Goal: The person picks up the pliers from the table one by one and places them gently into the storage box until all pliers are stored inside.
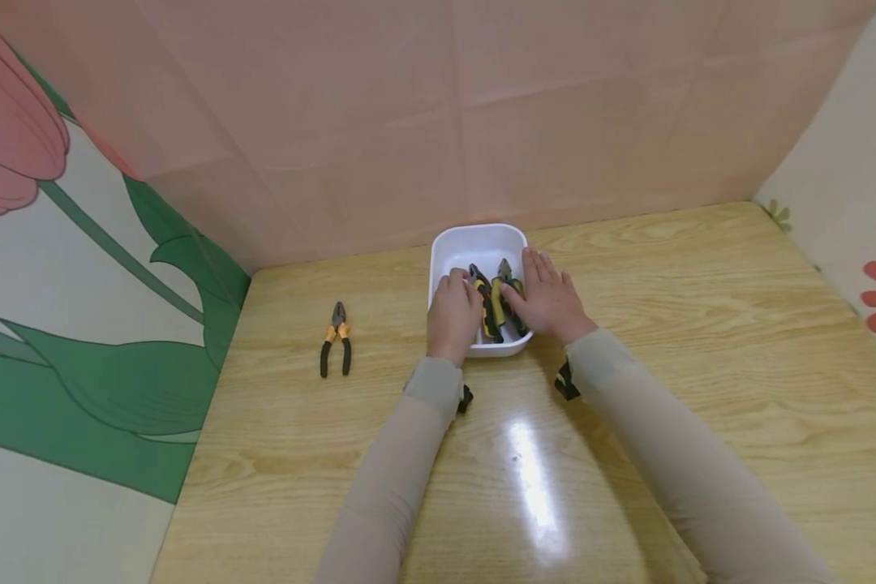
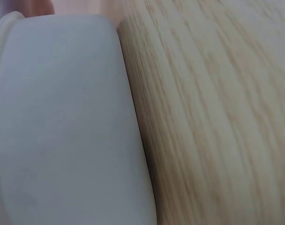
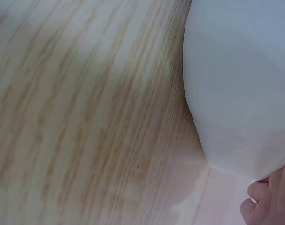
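Note:
A white plastic tray (image 1: 470,234) holds pliers. One pair of pliers (image 1: 491,318) has black and yellow handles; beside it lies another pair (image 1: 518,318) with yellow and dark green handles. My left hand (image 1: 454,316) reaches over the tray's left side, its curled fingers at the head of the black and yellow pliers; the fingertips are partly hidden. At the right rim, my right hand (image 1: 553,304) lies with fairly straight fingers along the wall and its thumb over the yellow handle. Fingers (image 3: 269,199) of it show past the tray in the right wrist view.
Another pair of pliers (image 1: 336,337), with orange and black handles, lies on the wooden table (image 1: 263,438) left of the tray. A pink-covered wall (image 1: 350,162) stands close behind the tray. Floral panels (image 1: 182,324) border the table.

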Demonstrator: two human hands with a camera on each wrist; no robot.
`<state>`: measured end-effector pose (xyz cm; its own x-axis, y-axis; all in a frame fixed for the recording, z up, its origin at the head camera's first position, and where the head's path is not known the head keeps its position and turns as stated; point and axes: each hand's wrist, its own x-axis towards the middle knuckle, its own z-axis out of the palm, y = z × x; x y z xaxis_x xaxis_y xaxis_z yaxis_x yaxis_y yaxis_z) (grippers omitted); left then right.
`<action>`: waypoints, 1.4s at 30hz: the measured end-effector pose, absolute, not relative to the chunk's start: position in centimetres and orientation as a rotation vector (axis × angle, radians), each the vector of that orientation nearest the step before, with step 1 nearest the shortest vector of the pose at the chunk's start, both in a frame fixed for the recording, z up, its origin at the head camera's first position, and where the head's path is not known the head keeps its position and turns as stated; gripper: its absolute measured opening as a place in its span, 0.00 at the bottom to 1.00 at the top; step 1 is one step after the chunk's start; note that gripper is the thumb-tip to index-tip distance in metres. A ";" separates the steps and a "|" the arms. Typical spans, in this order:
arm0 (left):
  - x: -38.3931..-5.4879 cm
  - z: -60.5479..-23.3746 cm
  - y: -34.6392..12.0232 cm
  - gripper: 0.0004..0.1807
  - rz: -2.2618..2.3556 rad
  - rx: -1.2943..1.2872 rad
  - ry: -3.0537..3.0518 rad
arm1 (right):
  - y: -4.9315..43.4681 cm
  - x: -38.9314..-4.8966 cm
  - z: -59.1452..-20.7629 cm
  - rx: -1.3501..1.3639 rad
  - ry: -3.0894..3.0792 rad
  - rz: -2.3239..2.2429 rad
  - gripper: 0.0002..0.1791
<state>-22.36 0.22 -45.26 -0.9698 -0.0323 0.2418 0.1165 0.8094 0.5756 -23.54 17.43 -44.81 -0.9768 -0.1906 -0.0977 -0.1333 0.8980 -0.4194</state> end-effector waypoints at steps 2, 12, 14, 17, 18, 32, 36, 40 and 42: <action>-22.3 -45.3 0.1 0.14 -0.937 -0.072 -2.716 | 17.4 -23.5 -44.8 -0.253 2.930 -0.628 0.47; -22.2 -45.3 -0.2 0.15 -1.143 -0.030 -2.567 | 17.2 -23.5 -44.6 -0.236 2.930 -0.634 0.47; -22.1 -45.2 -0.3 0.15 -1.182 -0.033 -2.531 | 17.3 -23.5 -44.6 -0.237 2.934 -0.630 0.47; -21.9 -45.2 -0.4 0.16 -1.220 -0.032 -2.477 | 17.3 -23.5 -44.6 -0.239 2.935 -0.635 0.47; -21.9 -45.2 -0.4 0.16 -1.228 -0.030 -2.462 | 17.3 -23.5 -44.6 -0.239 2.934 -0.638 0.47; -21.8 -45.2 -1.0 0.13 -1.418 -0.089 -2.235 | 17.3 -23.5 -44.8 -0.239 2.934 -0.627 0.47; -21.7 -44.9 -0.9 0.13 -1.439 -0.067 -2.227 | 17.2 -23.5 -44.8 -0.233 2.936 -0.628 0.46; -21.6 -44.7 -0.9 0.13 -1.470 -0.027 -2.243 | 17.2 -23.5 -44.7 -0.231 2.930 -0.630 0.46; -21.6 -44.7 -1.0 0.13 -1.477 -0.023 -2.244 | 17.2 -23.5 -44.7 -0.228 2.927 -0.633 0.46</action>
<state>-21.62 -0.97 -44.70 -0.8982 -0.2279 0.3759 0.2550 0.4263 0.8679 -23.49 17.21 -44.66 -0.9790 -0.1763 -0.1026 -0.1182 0.9002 -0.4192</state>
